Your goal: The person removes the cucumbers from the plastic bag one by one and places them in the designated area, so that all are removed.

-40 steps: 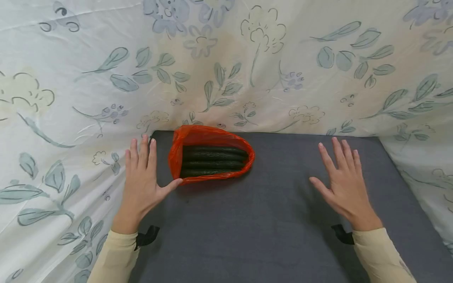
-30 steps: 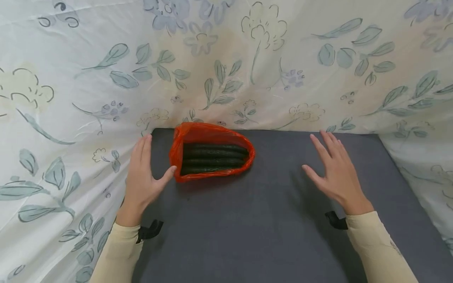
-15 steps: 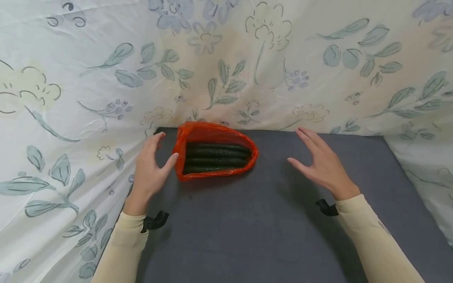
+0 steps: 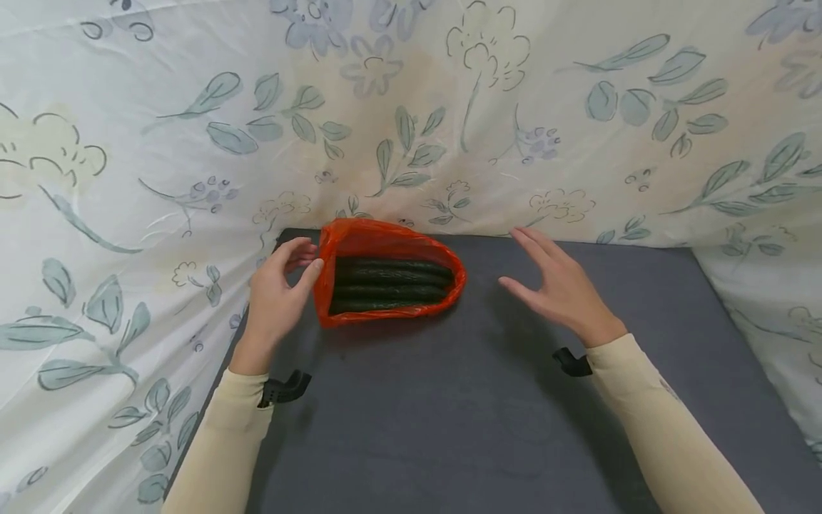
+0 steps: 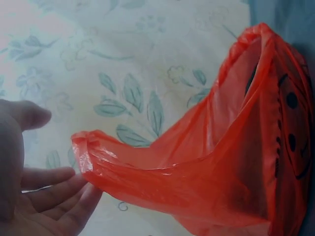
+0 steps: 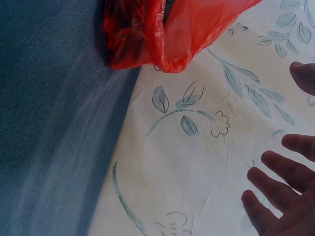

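In the head view a red plastic bag lies on the dark grey table, its mouth spread wide. Several long dark green cucumbers lie side by side inside it. My left hand is beside the bag's left end, thumb apart from gently bent fingers. The left wrist view shows the fingertips right at the tip of a bag handle, while the thumb stays away from it. To the right of the bag my right hand hovers over the table with fingers extended and nothing in its grasp.
A pale floral cloth hangs behind the table and along both sides. The bag sits close to the table's back left corner. Each wrist wears a black strap mount, such as the left one in the head view.
Both hands have moved inward toward the bag, the right one travelling farther to the left. The left fingers have bent from straight to curved. The bag and cucumbers lie as before.
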### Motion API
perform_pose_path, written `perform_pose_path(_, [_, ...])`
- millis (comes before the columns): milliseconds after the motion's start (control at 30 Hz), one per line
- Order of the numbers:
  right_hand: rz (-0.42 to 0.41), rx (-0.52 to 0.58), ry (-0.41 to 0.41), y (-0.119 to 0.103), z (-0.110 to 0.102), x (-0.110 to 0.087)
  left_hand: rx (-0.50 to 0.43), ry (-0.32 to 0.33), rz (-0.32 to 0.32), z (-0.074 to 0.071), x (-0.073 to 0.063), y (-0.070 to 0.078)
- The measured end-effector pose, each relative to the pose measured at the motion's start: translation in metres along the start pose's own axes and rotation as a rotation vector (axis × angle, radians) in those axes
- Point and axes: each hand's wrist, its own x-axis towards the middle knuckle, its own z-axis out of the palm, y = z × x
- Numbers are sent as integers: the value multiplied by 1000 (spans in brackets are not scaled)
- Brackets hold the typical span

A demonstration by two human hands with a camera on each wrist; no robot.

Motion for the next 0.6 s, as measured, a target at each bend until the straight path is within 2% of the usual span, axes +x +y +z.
perform_pose_path(200, [15, 26, -37, -5, 1, 6, -5, -53, -65, 0, 7, 2])
perform_pose_path(367, [25, 54, -58, -6, 5, 7, -28, -127, -96, 4, 14, 3])
perform_pose_path(600, [0, 81, -54, -5, 13, 14, 33, -183, -120, 5, 24, 7])
